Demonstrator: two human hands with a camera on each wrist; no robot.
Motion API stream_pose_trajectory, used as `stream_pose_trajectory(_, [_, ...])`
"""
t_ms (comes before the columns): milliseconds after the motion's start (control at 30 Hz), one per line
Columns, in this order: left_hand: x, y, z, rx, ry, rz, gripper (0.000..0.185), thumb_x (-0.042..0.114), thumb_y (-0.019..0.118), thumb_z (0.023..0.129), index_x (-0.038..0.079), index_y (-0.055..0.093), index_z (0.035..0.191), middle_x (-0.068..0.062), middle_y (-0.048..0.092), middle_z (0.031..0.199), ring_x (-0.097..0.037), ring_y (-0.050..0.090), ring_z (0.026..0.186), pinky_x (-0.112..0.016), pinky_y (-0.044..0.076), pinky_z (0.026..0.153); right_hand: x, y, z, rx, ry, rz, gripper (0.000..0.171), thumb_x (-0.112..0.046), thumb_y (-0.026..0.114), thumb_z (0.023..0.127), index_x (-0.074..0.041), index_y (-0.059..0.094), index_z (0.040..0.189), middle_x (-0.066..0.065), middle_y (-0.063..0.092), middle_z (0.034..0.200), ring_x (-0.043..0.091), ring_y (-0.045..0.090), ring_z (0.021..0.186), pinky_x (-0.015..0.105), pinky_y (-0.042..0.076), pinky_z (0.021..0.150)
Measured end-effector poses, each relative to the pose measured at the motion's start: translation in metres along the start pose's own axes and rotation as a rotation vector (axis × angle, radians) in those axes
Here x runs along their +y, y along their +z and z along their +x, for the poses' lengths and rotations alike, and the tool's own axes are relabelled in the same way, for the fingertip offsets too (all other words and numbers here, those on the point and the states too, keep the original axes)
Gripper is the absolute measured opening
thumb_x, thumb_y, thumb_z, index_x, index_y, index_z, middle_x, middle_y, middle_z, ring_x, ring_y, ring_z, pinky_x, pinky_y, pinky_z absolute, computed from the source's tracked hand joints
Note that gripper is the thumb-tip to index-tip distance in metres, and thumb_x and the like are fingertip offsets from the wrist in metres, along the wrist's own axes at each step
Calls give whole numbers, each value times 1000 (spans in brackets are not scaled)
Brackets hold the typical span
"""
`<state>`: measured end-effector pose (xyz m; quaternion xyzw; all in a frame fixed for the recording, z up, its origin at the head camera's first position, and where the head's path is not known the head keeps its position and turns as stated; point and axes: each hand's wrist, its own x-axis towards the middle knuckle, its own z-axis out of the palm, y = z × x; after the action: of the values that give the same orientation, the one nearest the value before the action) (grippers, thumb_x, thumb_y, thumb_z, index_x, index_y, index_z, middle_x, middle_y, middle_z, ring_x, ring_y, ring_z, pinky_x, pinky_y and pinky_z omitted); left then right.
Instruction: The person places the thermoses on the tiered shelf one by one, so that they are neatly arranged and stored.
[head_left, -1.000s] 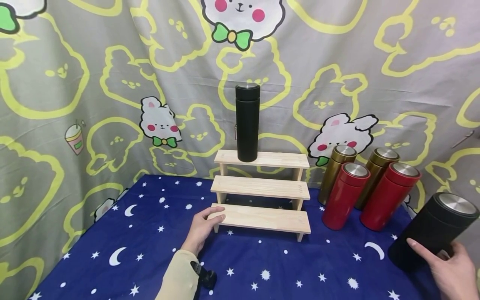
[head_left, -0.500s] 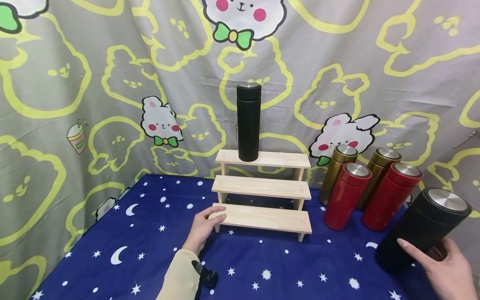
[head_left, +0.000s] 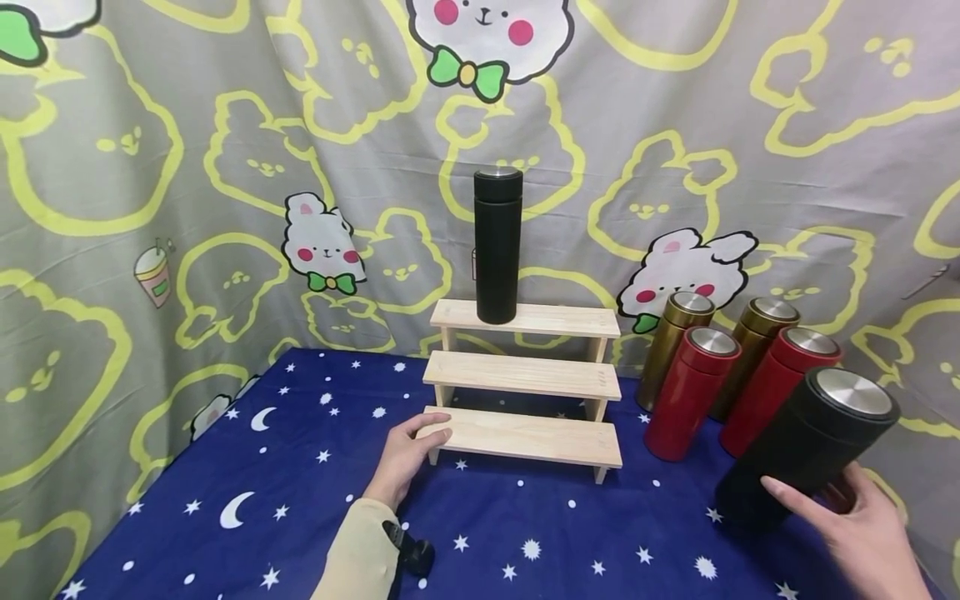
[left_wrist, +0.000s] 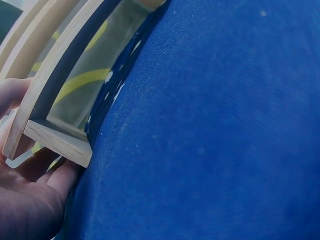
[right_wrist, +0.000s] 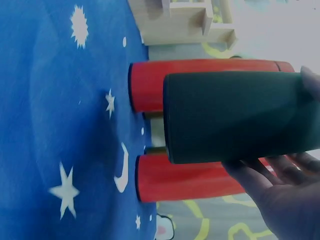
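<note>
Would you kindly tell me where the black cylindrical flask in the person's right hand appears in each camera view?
Head: black cylindrical flask at lower right, tilted, held by the right hand.
Left wrist: not in it.
Right wrist: the flask fills the centre right, lying sideways in the picture.
Shared landmark: the red metal flasks beside it.

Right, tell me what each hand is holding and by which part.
The right hand grips the black flask around its lower body, near the base. The left hand holds the left end of the wooden step shelf's bottom step.

Head view high, facing curtain; wrist views close, low — all share wooden step shelf (head_left: 525, 375).
</note>
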<state>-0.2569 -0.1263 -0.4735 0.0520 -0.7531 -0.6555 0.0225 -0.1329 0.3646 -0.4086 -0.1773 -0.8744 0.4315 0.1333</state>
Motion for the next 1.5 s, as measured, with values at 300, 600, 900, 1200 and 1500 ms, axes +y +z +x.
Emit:
stream_pose_trajectory(300, [0,0,1,1,-8,1,29,18,78,83,11,75,111,-14,56,134,-30,50,122,-47,37,101,-22,4,-7,-61,-41,9,92,-44,74,86,-8,26,155,28,43,140,16,55,107,25,51,75])
stream_pose_trajectory(600, [-4,0,3,5,-14,5,27,18,79,82,13,76,108,-12,58,132,-30,50,123,-48,37,101,-42,14,-13,-135,-128,-2,86,-43,77,84,-4,35,148,27,51,134,-4,54,90,16,48,64])
stream_pose_trajectory(900, [-3,2,2,8,-9,-7,28,18,79,83,11,75,110,-15,56,135,-31,50,122,-46,38,100,-60,26,-13,-197,-204,69,74,-35,76,88,-8,40,146,14,55,128,-7,53,95,17,49,71])
stream_pose_trajectory(1200, [-2,1,1,8,-19,-5,28,19,79,82,12,75,110,-15,55,136,-31,51,122,-46,39,99,-80,40,-8,-199,-270,120,71,-32,76,87,-12,42,146,14,57,129,-1,56,99,16,47,75])
stream_pose_trajectory(1500, [-2,1,1,15,-18,8,28,18,78,83,11,75,109,-15,56,135,-31,49,124,-48,36,102,-100,58,4,-243,-343,174,69,-29,74,89,-9,42,147,17,56,131,7,56,104,22,49,78])
